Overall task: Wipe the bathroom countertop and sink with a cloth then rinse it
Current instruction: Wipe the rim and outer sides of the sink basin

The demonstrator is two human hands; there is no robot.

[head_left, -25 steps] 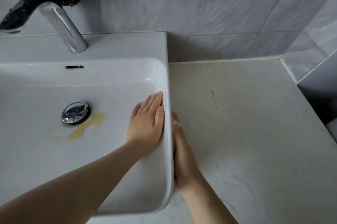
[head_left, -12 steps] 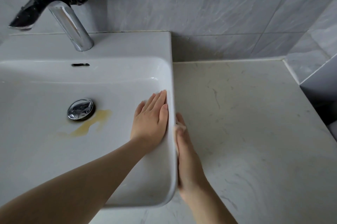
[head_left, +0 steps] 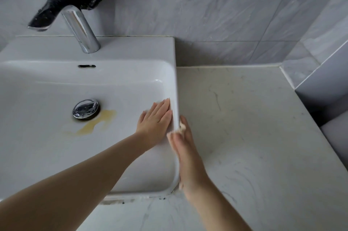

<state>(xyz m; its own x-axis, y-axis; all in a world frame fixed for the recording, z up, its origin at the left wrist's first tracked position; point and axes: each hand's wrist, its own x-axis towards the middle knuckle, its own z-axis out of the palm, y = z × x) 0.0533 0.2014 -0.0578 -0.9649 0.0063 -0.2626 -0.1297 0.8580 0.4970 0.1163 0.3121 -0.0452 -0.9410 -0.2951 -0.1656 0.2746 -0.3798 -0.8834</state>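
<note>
The right hand (head_left: 185, 155) lies flat, fingers together, pressing a small cloth (head_left: 181, 128) against the sink (head_left: 175, 84) wall's outer side, just above the table (head_left: 254, 136). That wall runs away from the person, so the wipe follows it. The left hand (head_left: 156, 119) braces flat inside.

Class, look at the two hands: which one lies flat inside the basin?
The left hand, palm down on the sink inner wall. The right hand presses edge-on against the sink's outer side, over the countertop.
</note>
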